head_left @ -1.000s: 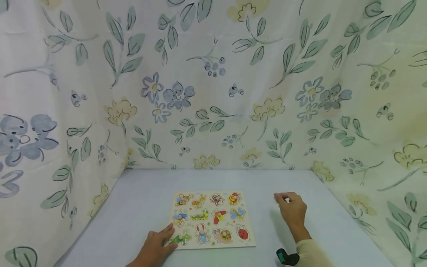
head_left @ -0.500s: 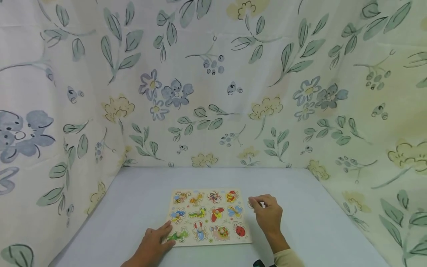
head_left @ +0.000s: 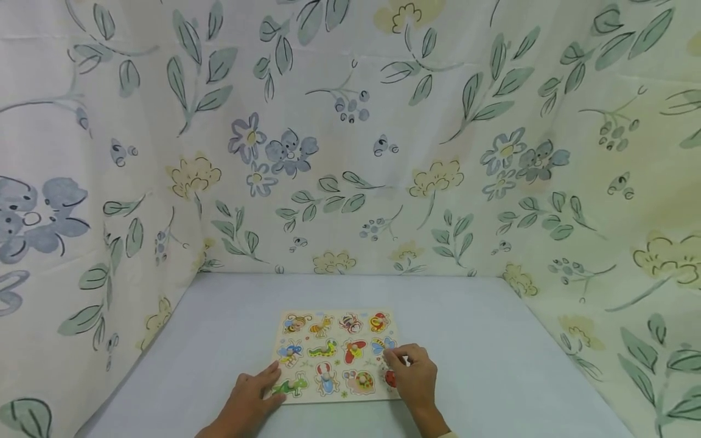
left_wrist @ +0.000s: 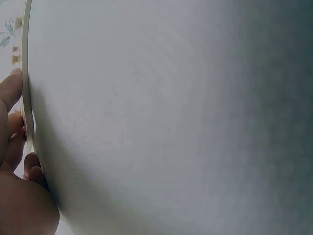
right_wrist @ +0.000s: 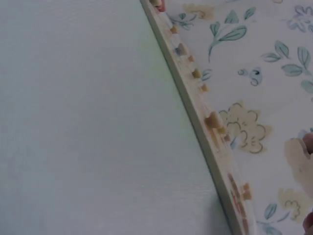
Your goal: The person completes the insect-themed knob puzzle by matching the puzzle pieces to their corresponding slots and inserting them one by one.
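A wooden peg puzzle board (head_left: 312, 398) with insect pictures lies flat on the table. My left hand (head_left: 249, 398) rests at its front left corner, fingers along the left edge and thumb near the front. The left wrist view shows those fingertips (left_wrist: 12, 88) against the board's edge. Over the board's front right part, my right hand (head_left: 416, 377) pinches a pale wooden puzzle piece (right_wrist: 297, 164) between thumb and finger. Its picture is turned away from me. Beneath this hand, the red ladybug (head_left: 390, 378) is partly covered. Small round knobs stand on other insects, such as the beetle (head_left: 327, 378).
The white table (head_left: 471, 340) extends on both sides of the board and behind it. A floral curtain (head_left: 339, 152) encloses the table at the back and sides.
My right hand has moved left from the table at the right to above the board's front right part, carrying the puzzle piece. The left hand keeps its place on the board.
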`<state>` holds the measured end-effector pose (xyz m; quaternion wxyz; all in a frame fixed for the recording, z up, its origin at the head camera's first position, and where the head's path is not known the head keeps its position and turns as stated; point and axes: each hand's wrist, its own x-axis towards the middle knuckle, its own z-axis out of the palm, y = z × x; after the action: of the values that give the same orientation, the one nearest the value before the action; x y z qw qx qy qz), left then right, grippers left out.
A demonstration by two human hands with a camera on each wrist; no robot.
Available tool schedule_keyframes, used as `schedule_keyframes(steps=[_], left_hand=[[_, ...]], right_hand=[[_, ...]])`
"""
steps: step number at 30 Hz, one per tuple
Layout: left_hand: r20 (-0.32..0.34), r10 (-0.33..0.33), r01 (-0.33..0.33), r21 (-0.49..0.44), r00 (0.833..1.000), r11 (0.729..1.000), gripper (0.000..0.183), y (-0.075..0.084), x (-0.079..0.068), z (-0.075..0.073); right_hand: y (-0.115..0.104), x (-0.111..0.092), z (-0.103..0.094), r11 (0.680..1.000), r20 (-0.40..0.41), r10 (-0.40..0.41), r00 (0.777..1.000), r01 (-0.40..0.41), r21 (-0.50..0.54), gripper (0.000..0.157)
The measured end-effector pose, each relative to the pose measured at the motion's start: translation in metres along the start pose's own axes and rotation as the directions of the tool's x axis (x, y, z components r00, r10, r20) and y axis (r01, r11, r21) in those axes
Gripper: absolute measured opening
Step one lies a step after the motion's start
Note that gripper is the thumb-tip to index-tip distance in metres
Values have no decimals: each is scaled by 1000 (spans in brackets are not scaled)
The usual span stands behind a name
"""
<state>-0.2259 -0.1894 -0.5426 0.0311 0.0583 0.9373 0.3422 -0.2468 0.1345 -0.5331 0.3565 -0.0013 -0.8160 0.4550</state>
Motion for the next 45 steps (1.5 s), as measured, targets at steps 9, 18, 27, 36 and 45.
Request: schedule_keyframes(steps=[9, 18, 27, 36, 45], left_hand=[[-1, -2, 2, -6, 1000, 1000, 65, 1, 0, 1], [-15, 8, -8, -2, 1000, 1000, 63, 5, -1, 0], [-16, 30, -30, -8, 999, 1000, 65, 3, 0, -1], [-25, 36, -35, 13, 999, 999, 65, -1, 1, 1], [-26, 51, -50, 29, 998, 998, 64, -4, 3, 3]], right_hand=[[11, -11, 6, 989, 32, 103, 994, -99, -115, 22], [13, -13, 8, 961, 118, 220, 968, -195, -194, 21], [13, -12, 9, 949, 155, 255, 954, -217, -228, 20], [15, -12, 12, 933, 191, 314, 930, -265, -244, 19], [20, -13, 13, 949, 206, 247, 947, -194, -248, 21]])
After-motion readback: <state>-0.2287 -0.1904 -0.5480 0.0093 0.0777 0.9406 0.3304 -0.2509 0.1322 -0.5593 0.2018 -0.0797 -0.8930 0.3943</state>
